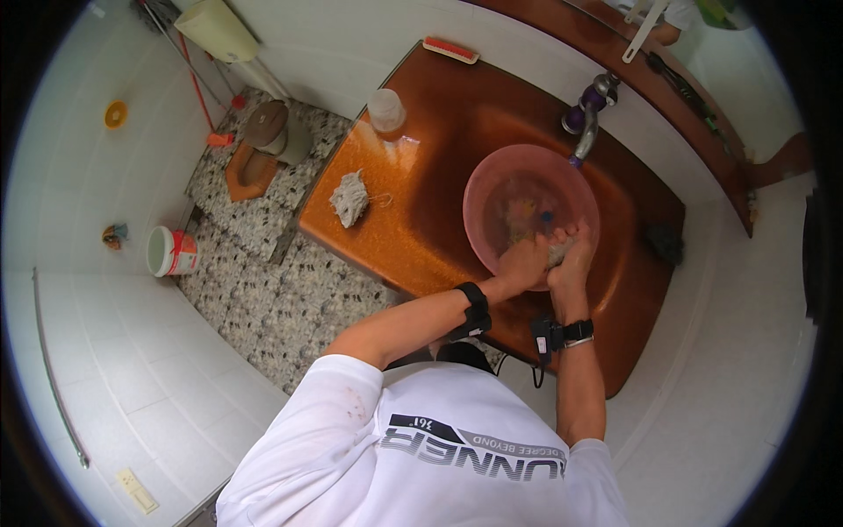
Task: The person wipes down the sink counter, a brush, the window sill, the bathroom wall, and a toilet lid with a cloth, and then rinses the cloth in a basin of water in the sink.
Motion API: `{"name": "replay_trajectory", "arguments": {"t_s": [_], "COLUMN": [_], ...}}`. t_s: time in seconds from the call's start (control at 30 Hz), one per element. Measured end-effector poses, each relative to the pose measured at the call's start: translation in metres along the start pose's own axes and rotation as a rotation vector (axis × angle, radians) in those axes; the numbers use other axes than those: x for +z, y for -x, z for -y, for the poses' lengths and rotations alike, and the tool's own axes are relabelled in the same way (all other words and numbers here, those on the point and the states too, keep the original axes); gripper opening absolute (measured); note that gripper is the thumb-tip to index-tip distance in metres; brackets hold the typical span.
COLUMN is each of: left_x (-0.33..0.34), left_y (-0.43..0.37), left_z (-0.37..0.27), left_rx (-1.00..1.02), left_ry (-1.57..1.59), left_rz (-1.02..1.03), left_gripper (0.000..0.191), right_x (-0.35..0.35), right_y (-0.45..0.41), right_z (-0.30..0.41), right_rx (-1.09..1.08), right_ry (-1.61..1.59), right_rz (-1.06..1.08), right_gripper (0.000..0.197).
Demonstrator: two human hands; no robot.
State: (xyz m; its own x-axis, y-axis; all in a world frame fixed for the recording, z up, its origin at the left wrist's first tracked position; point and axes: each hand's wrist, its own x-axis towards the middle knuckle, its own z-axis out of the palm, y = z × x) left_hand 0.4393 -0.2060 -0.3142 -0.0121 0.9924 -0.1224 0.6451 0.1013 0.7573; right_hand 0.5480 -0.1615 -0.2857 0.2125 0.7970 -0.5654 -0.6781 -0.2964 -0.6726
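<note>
Both my hands are in a pink plastic basin [475, 181] of water, which sits in the bowl of a brown glossy sink counter [435, 191]. A pale, greyish-white cloth-like bundle [560, 251] is squeezed between them. My left hand [521, 262] presses on its left side, while my right hand [571, 258] grips it from the right with curled fingers. Below the water are a small blue object [546, 216] and blurred yellowish shapes [527, 205] that I cannot identify. A crumpled off-white stringy bundle [350, 199] lies on the counter to the left.
A purple-and-chrome faucet [588, 125] reaches over the basin's rim. On the counter stand a translucent plastic tub [386, 110] and a red-bristled brush [450, 50] by the wall; a dark scrubber [664, 244] is at right. A white bucket [172, 251] and a squat toilet [251, 172] are left.
</note>
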Motion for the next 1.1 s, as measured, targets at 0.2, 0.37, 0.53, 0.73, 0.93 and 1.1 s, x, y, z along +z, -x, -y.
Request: {"name": "replay_trajectory", "arguments": {"t_s": [0.2,0.37,0.53,0.73,0.93,1.1], "left_x": [-0.026,-0.068,-0.055,-0.094,-0.152,-0.173], "left_y": [-0.018,-0.01,0.023,0.061,0.115,0.144], "left_z": [0.029,0.0,-0.004,-0.034,-0.067,0.006], "left_rx": [-0.498,-0.447,0.569,0.957,-0.112,-0.414], "left_ry": [1.287,1.07,-0.127,-0.351,1.313,1.575], "left_rz": [0.202,0.491,-0.087,0.012,0.209,0.283], "left_gripper": [0.051,0.043,0.028,0.05,0.05,0.043], "right_x": [-0.004,0.001,0.054,0.022,0.018,0.031], "right_y": [0.05,0.054,0.129,0.108,0.172,0.201], "right_z": [0.014,0.056,0.088,0.069,0.05,-0.056], "right_rx": [-0.584,-1.12,-1.095,-1.262,-0.614,-0.201], "right_ry": [1.012,1.324,1.317,1.461,0.898,0.422], "right_rz": [0.54,0.285,0.461,0.345,0.2,0.49], "right_gripper": [0.033,0.026,0.027,0.022,0.022,0.024]}}
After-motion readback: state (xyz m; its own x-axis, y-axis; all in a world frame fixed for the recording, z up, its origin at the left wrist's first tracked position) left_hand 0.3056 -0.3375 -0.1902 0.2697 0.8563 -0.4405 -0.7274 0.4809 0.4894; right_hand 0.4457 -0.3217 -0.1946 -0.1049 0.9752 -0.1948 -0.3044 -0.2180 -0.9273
